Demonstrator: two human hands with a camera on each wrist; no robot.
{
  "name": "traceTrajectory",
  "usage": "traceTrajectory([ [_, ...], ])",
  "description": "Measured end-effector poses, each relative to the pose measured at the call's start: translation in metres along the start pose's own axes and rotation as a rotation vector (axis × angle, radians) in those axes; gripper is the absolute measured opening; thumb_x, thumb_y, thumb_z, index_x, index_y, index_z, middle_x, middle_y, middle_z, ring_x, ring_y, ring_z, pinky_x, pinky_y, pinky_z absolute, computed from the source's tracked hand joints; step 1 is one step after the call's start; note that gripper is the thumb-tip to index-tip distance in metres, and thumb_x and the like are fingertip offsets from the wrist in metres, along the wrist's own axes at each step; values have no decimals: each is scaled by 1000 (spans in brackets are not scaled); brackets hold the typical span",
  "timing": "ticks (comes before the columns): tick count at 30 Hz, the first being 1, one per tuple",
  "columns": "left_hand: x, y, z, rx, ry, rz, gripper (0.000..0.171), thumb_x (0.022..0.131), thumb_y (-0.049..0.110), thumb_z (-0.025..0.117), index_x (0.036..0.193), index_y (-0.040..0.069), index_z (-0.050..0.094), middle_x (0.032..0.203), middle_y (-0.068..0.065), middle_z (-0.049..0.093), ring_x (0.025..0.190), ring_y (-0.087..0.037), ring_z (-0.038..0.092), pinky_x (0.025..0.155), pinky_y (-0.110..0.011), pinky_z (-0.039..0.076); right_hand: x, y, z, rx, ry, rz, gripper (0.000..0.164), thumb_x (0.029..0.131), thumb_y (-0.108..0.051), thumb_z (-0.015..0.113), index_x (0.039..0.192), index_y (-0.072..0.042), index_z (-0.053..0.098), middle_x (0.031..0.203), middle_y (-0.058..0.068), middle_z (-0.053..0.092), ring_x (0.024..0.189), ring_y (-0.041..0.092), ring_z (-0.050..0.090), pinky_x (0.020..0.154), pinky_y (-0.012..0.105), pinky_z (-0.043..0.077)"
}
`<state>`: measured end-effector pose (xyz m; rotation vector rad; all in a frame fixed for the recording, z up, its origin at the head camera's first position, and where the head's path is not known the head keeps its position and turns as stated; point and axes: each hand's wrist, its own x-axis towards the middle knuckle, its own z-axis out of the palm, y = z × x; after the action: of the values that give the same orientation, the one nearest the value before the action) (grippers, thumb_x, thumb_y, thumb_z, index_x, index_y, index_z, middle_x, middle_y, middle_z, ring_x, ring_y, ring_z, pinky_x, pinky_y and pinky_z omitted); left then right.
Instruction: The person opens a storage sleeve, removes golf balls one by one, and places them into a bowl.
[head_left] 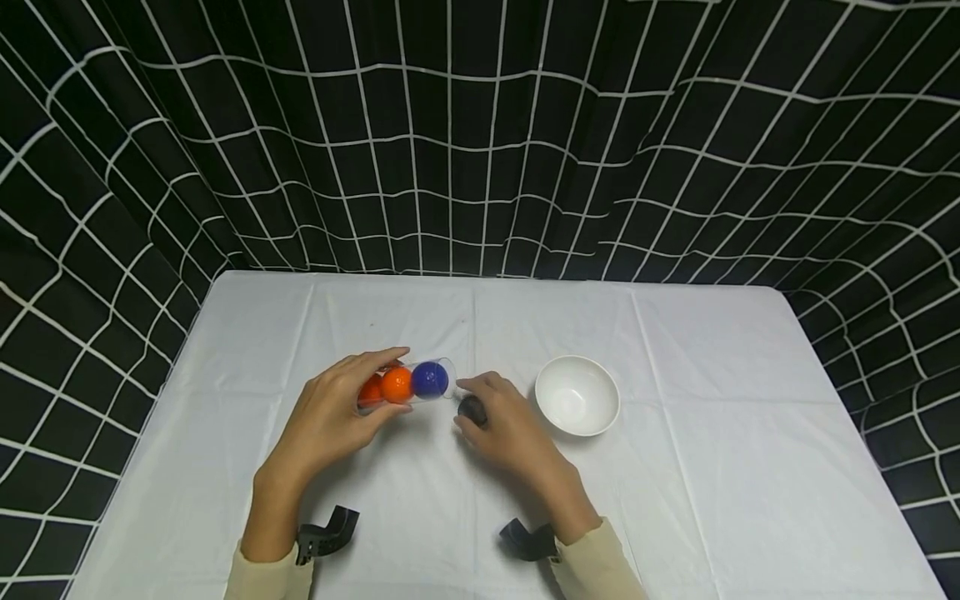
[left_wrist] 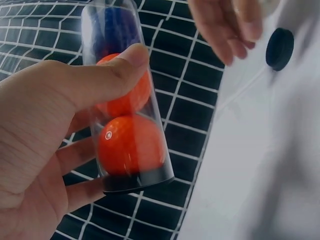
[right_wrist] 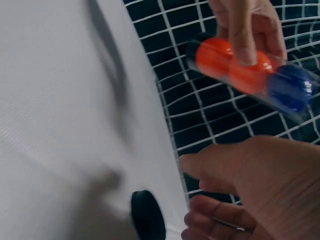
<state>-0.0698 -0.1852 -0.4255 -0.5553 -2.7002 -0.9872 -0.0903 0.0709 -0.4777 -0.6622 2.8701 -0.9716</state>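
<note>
My left hand grips a clear tube, thumb on one side and fingers on the other, tilted with its far end toward the right hand. Inside sit two orange balls near the dark base and a blue ball toward the other end, which has no cap on it. A round black cap lies on the white cloth. Close over it hovers my right hand, fingers loosely bent; both wrist views show a gap between the fingers and the cap.
To the right of my right hand stands a white bowl. A white cloth with fold lines covers the table. Black curtains with a white grid surround the back and sides. Dark camera mounts stick out from both wrists.
</note>
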Motion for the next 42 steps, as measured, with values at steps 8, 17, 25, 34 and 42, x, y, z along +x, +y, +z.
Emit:
traceTrajectory([
  [8, 0, 0, -1, -12, 15, 13, 52, 82, 32, 93, 130, 22, 75, 122, 4, 77, 114, -19, 71, 96, -44, 61, 2, -9, -14, 269, 99, -27, 30, 97, -10, 75, 126, -6, 73, 121, 14, 74, 110, 28, 75, 97, 40, 63],
  [17, -1, -1, -1, 25, 45, 52, 50, 84, 31, 91, 131, 23, 77, 119, 0, 74, 111, -21, 67, 94, -46, 55, 0, -15, -23, 403, 192, -83, 15, 97, -4, 71, 110, -5, 77, 101, 7, 74, 88, 14, 68, 83, 30, 65],
  [25, -1, 1, -4, 94, 47, 63, 50, 84, 31, 91, 131, 24, 76, 120, -2, 74, 114, -24, 66, 100, -48, 50, 0, -14, -24, 569, 172, -111, 26, 97, -3, 73, 124, 0, 72, 118, 18, 72, 106, 27, 73, 94, 32, 64],
  [34, -3, 4, -6, 170, 76, 108, 50, 82, 25, 93, 129, 22, 77, 120, -3, 74, 117, -27, 66, 106, -47, 46, 0, -15, -23, 735, 124, -99, 34, 96, -1, 74, 129, 1, 68, 128, 19, 68, 118, 29, 71, 98, 32, 62],
  [42, -2, 8, -8, 210, 91, 141, 50, 80, 18, 94, 127, 23, 78, 120, -3, 74, 120, -30, 64, 109, -47, 44, 1, -15, -22, 822, 61, -60, 41, 97, 0, 73, 135, 8, 61, 138, 33, 61, 125, 47, 66, 97, 29, 62],
])
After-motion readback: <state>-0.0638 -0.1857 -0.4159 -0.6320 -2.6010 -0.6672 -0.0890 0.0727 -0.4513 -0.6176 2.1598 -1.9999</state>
